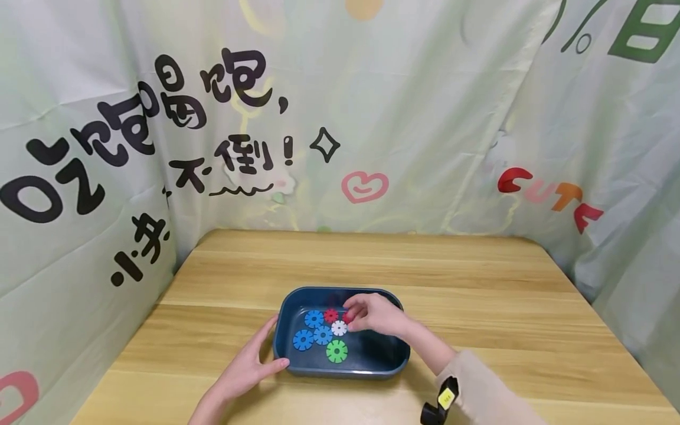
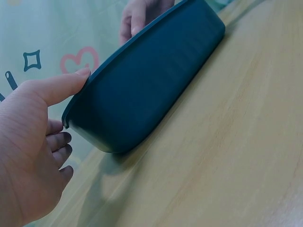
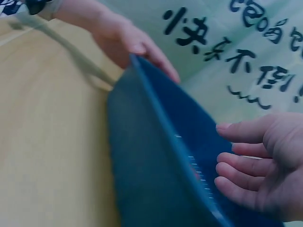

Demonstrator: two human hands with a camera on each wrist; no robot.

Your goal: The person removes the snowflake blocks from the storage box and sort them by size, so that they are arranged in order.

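Note:
A dark blue rectangular tub [image 1: 340,374] sits on the table, with several notched plastic snowflake discs inside. Toward its left lie several blue discs [image 1: 300,342]; near them are a red disc [image 1: 330,310], a white disc [image 1: 343,331] and, closer to me, a green disc [image 1: 330,355]. My left hand [image 1: 247,363] grips the tub's left end, thumb on the rim and fingers along the outer wall. Over the inside hovers my right hand [image 1: 379,316], its fingers loosely bent beside a second red disc [image 1: 346,317], partly hidden. The right wrist view shows a gap between thumb and fingers, nothing held.
The wooden table [image 1: 467,277] extends around the tub. Behind and at both sides hangs a printed curtain [image 1: 414,118] with dark lettering and a pink heart. A black device with a yellow label [image 1: 446,396] is strapped by the right sleeve [image 1: 480,383].

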